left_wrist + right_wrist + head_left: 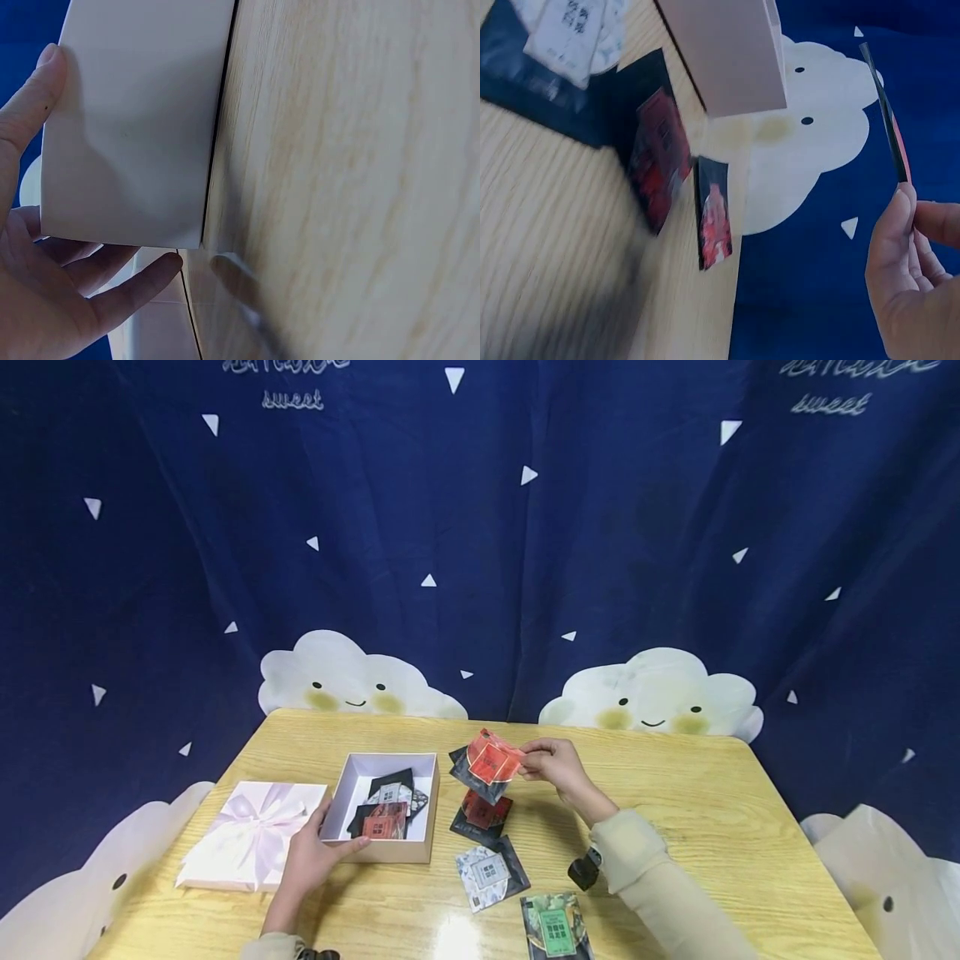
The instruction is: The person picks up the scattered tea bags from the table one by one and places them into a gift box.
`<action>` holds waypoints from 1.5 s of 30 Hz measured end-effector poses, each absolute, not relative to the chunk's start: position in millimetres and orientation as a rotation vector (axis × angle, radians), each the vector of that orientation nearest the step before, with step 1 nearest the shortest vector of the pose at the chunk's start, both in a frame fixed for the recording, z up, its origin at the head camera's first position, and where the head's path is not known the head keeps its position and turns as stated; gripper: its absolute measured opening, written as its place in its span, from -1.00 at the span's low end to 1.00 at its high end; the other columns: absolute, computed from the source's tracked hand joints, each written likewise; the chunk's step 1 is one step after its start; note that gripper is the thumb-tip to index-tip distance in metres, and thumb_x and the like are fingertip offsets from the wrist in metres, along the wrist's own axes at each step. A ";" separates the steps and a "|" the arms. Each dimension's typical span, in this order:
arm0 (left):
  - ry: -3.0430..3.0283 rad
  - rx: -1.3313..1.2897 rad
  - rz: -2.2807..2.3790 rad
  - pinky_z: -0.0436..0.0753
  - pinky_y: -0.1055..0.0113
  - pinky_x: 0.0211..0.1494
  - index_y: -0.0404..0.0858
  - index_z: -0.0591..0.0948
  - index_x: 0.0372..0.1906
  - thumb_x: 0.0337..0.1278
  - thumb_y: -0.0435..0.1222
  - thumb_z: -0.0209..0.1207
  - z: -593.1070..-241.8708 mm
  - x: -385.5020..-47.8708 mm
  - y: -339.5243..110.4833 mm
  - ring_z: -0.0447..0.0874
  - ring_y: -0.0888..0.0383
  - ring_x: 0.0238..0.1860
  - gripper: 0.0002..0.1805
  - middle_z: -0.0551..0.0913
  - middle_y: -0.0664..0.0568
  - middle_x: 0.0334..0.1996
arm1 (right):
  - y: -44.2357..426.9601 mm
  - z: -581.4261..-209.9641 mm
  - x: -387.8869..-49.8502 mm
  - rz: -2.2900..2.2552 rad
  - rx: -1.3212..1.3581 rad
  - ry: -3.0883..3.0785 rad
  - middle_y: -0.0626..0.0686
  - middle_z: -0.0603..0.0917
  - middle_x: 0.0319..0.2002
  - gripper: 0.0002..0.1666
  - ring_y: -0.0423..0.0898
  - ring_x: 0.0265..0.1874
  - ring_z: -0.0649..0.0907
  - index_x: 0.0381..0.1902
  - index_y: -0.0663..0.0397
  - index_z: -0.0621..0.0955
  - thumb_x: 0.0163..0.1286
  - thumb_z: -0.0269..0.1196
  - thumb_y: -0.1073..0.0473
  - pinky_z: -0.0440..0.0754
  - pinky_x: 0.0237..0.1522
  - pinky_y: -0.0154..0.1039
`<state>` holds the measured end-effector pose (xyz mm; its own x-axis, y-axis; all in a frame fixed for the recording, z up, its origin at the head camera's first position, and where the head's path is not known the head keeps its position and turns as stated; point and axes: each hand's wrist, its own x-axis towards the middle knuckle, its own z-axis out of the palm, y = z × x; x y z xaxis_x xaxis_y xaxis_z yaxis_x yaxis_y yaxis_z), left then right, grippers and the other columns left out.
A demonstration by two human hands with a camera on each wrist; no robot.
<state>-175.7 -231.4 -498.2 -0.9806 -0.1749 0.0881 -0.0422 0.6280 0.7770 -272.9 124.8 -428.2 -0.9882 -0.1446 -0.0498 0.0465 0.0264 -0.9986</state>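
Note:
My right hand (pixel 553 767) pinches a red-and-black sachet (pixel 491 762) by its right edge, raised above the table. In the right wrist view this sachet (pixel 892 131) appears nearly edge-on between thumb and fingers. My left hand (pixel 311 852) holds the front left corner of an open white box (pixel 433 806). Its thumb lies along the front wall and its fingers are at the left side. Inside the box lie several sachets, among them a red one (pixel 384 823) and a grey-white one (pixel 392 793). Another red-and-black sachet (pixel 714 214) lies on the table, mostly hidden behind the held one in the head view.
Right of the box, a dark red sachet (pixel 483 812), a blue-white sachet (pixel 487 870) and a green sachet (pixel 557 925) form a column on the wooden table (pixel 690 827). A white lid with a ribbon bow (pixel 255 835) lies left. Behind hangs a blue curtain (pixel 480 527).

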 end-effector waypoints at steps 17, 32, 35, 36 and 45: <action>-2.708 0.193 -1.294 0.25 -0.12 0.21 -0.51 0.09 0.32 -0.36 -0.06 0.45 -498.0 -175.2 -231.3 0.21 -0.38 0.18 0.15 0.22 -0.53 0.18 | 67.4 -432.4 -285.5 -2.162 -0.086 2.061 0.06 0.60 -0.61 -0.79 -0.24 -0.69 0.60 -0.22 0.58 0.52 0.16 0.09 0.55 0.60 -0.56 -0.42; -2.680 0.171 -1.291 0.26 -0.11 0.21 -0.51 0.12 0.31 -0.35 -0.09 0.46 -497.4 -174.0 -231.3 0.23 -0.36 0.18 0.11 0.25 -0.50 0.17 | 6.9 -462.0 -276.6 -2.043 -0.144 2.030 0.30 0.65 -0.50 -0.79 0.00 -0.55 0.68 -0.23 0.54 0.56 0.13 0.13 0.54 0.66 -0.44 -0.23; -2.682 0.165 -1.278 0.27 -0.11 0.20 -0.52 0.13 0.30 -0.35 -0.10 0.46 -496.4 -173.6 -230.8 0.25 -0.36 0.17 0.10 0.26 -0.51 0.16 | -0.6 -464.1 -273.6 -2.030 -0.140 2.012 0.38 0.64 -0.36 -0.73 -0.03 -0.52 0.69 -0.13 0.55 0.53 0.18 0.13 0.51 0.66 -0.40 -0.22; -2.682 0.166 -1.277 0.28 -0.11 0.19 -0.51 0.13 0.30 -0.35 -0.09 0.46 -496.4 -173.9 -230.6 0.25 -0.36 0.16 0.11 0.27 -0.51 0.16 | -1.2 -463.7 -272.2 -2.030 -0.144 2.006 0.39 0.63 -0.31 -0.69 0.00 -0.49 0.69 -0.08 0.55 0.51 0.19 0.12 0.50 0.66 -0.36 -0.19; -2.690 0.179 -1.270 0.28 -0.10 0.19 -0.51 0.13 0.30 -0.35 -0.10 0.46 -497.1 -174.3 -230.5 0.26 -0.36 0.16 0.10 0.28 -0.51 0.15 | 13.1 -460.4 -267.5 -2.015 -0.197 2.033 0.31 0.64 -0.27 -0.60 0.03 -0.38 0.70 0.01 0.49 0.49 0.18 0.16 0.44 0.63 -0.25 -0.08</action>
